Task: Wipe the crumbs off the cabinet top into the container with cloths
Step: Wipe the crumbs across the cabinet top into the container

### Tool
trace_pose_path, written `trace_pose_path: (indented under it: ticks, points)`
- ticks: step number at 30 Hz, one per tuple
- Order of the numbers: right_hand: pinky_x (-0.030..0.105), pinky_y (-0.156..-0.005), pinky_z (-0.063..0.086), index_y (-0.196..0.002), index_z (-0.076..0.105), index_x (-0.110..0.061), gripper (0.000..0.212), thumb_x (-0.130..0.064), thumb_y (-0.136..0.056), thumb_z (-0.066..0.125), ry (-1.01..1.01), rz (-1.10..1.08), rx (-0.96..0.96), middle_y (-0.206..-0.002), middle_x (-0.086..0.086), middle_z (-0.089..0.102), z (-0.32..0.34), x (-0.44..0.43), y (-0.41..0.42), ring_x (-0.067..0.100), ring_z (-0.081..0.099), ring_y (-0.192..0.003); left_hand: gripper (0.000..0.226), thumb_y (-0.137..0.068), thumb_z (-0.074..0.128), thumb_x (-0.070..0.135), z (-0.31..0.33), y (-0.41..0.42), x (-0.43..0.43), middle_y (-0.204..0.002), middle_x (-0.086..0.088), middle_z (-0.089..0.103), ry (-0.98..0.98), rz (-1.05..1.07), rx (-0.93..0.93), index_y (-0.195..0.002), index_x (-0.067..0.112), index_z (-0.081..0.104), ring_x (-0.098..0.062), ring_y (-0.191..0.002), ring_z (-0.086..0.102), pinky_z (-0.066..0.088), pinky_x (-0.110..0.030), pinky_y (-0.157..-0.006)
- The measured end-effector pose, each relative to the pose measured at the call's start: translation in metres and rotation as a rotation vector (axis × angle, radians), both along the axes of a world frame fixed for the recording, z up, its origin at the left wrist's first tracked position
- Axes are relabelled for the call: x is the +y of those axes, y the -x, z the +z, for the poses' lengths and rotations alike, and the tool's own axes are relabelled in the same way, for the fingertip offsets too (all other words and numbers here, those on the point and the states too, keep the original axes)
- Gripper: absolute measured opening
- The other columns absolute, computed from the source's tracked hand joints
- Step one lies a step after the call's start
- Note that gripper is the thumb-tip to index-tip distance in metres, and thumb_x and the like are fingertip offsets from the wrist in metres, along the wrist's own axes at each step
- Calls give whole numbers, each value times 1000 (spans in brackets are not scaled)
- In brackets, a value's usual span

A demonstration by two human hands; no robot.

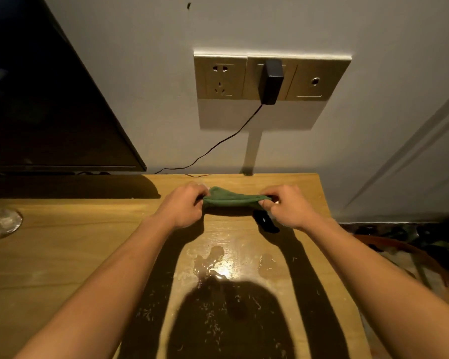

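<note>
A green cloth (231, 198) is stretched between my two hands just above the far part of the wooden cabinet top (75, 255). My left hand (183, 206) pinches its left end and my right hand (287, 207) pinches its right end. Pale crumbs (210, 317) lie scattered over the near middle of the top, around a wet shiny patch (210, 263). To the right of the cabinet, lower down, I see the curved rim of a round container (425, 257). A small black object (266, 222) lies under my right hand, partly hidden.
A dark TV screen (49, 99) stands at the back left. A glass dish (0, 221) sits at the left edge. On the wall are sockets (221, 76) with a black adapter (271, 81) whose cable (218, 143) drops behind the cabinet.
</note>
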State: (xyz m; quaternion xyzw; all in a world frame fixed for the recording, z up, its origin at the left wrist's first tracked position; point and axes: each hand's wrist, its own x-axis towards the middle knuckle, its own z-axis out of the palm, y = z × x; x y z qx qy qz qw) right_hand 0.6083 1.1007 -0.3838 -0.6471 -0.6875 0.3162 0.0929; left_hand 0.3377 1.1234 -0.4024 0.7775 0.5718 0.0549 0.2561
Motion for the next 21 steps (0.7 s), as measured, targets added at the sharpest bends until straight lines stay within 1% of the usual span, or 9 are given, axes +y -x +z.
trace_pose_path:
  ticks: [2, 4, 7, 9, 12, 14, 16, 18, 21]
  points:
    - [25, -72, 39, -113, 72, -24, 21, -26, -95, 61, 42, 7, 12, -96, -6, 69, -19, -10, -2, 14, 59, -87, 27, -92, 59, 16, -16, 2, -9, -113, -1, 60, 32, -12, -16, -118, 22, 63, -21, -105, 55, 50, -40, -89]
    - [25, -70, 38, -114, 72, -25, 21, -27, -95, 62, 61, -8, 26, -92, -7, 67, -33, -16, -3, 10, 55, -79, 25, -91, 59, 15, -29, 3, -13, -111, -1, 61, 37, -16, -35, -115, 20, 65, -21, -103, 56, 49, -38, -88]
    - [26, -71, 39, -110, 72, -26, 19, -28, -94, 62, 43, -39, 34, -93, -7, 68, -50, -14, -3, 12, 57, -83, 23, -92, 58, 14, -44, 3, -9, -108, -3, 62, 31, -20, -43, -112, 18, 66, -23, -102, 56, 46, -34, -87]
    - [29, -73, 44, -105, 72, -27, 15, -29, -95, 61, 28, -83, 31, -94, -4, 70, -58, -6, -3, 16, 59, -88, 23, -93, 57, 16, -52, 2, -1, -111, -4, 63, 15, -2, -39, -113, 18, 66, -24, -104, 57, 47, -36, -88]
    - [35, -77, 50, -100, 70, -28, 11, -29, -95, 60, -21, -149, 2, -89, -4, 69, -70, 7, -2, 21, 61, -89, 22, -94, 57, 20, -60, -3, 16, -113, -2, 63, -18, 24, -36, -115, 21, 64, -23, -104, 57, 50, -40, -89]
    - [36, -83, 51, -109, 69, -24, 18, -29, -95, 60, -78, -195, -57, -96, -1, 69, -78, 13, -1, 25, 62, -96, 22, -95, 57, 23, -64, -8, 28, -115, -1, 63, -58, 29, -18, -115, 22, 63, -23, -106, 57, 51, -42, -89]
    - [40, -93, 49, -125, 63, -19, 31, -27, -95, 59, -142, -219, -117, -114, 4, 67, -85, 14, -2, 27, 59, -107, 24, -95, 57, 25, -68, -12, 36, -118, -1, 61, -114, 51, -13, -119, 22, 61, -22, -108, 57, 50, -42, -91]
    - [38, -96, 45, -128, 60, -18, 34, -26, -95, 58, -233, -184, -128, -121, 5, 63, -89, 9, -2, 24, 55, -112, 25, -96, 56, 28, -72, -11, 36, -117, -1, 58, -184, 54, -23, -119, 22, 61, -21, -109, 55, 49, -42, -92]
    - [33, -88, 43, -117, 67, -15, 30, -32, -92, 62, -340, 31, -150, -111, 3, 65, -92, -3, 0, 22, 54, -105, 25, -93, 58, 31, -77, -2, 21, -111, 0, 60, -261, -113, 5, -114, 20, 64, -22, -106, 54, 48, -41, -88]
